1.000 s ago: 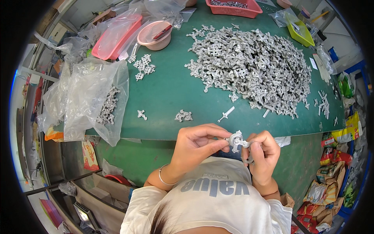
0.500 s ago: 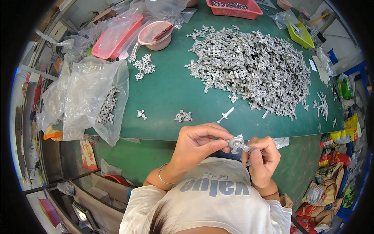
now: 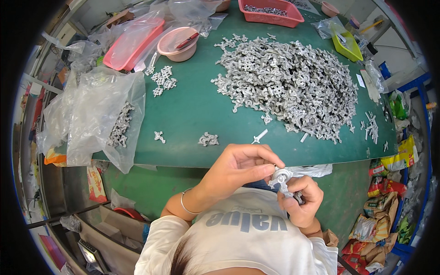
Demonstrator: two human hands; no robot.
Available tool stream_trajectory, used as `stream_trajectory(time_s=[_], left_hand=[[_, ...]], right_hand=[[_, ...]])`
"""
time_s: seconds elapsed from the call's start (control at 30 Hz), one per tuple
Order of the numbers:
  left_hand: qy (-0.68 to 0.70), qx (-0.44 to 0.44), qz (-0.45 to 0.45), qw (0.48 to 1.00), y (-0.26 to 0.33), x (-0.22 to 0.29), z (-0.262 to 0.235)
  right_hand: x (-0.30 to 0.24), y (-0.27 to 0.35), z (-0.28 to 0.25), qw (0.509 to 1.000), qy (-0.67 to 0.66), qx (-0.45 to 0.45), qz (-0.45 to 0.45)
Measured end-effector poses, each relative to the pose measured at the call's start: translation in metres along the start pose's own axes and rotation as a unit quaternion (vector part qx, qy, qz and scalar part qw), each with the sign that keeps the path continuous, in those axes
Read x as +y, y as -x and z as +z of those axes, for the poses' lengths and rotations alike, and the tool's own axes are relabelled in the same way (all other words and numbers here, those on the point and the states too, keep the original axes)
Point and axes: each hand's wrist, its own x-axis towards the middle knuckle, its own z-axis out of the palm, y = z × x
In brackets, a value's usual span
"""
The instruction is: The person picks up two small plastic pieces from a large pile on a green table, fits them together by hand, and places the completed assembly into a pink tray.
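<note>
Left hand [image 3: 240,167]: grey piece [image 3: 280,179] is pinched by its rim
Right hand [image 3: 302,200]: its lower end is gripped
Grey piece: metallic, round, knobbly, held at lower centre of frame
Heap [image 3: 288,82]: rough grey castings, piled upper right on green desk [image 3: 183,114]
Shirt [image 3: 220,247]: white, blue lettering [image 3: 247,222] printed, seen inverted

Your left hand [image 3: 243,167] pinches a grey metal piece [image 3: 280,178] at its round part | your right hand [image 3: 302,198] holds its lower end (darker metal shows there) | just beyond your grip: sword-shaped piece [image 3: 260,136] | farther beyond: heap of grey parts [image 3: 288,82] | well left: clear plastic bag [image 3: 89,110] | beyond and left: pink bowl [image 3: 180,57]
</note>
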Motion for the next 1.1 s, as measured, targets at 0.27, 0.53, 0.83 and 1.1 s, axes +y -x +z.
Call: stream_trajectory(time_s=[0.27,0.53,0.83,1.1], left_hand=[[0.021,-0.017,-0.008,1.000,-0.0020,0.0013,0.0005],[0.034,-0.021,-0.029,0.999,-0.0011,0.0021,0.0014],[0.036,-0.019,-0.022,0.999,0.0001,0.0018,-0.0002],[0.032,-0.020,-0.026,0.999,0.0001,0.0032,0.0003]], right_hand=[[0.0020,0.0004,0.0003,0.999,0.030,-0.006,-0.026],[0.0004,0.0010,0.0007,0.999,0.033,-0.006,-0.027],[0.0009,0.0012,0.0030,0.998,0.060,-0.001,-0.022],[0.0021,-0.0001,0.0036,0.999,0.041,-0.006,-0.019]])
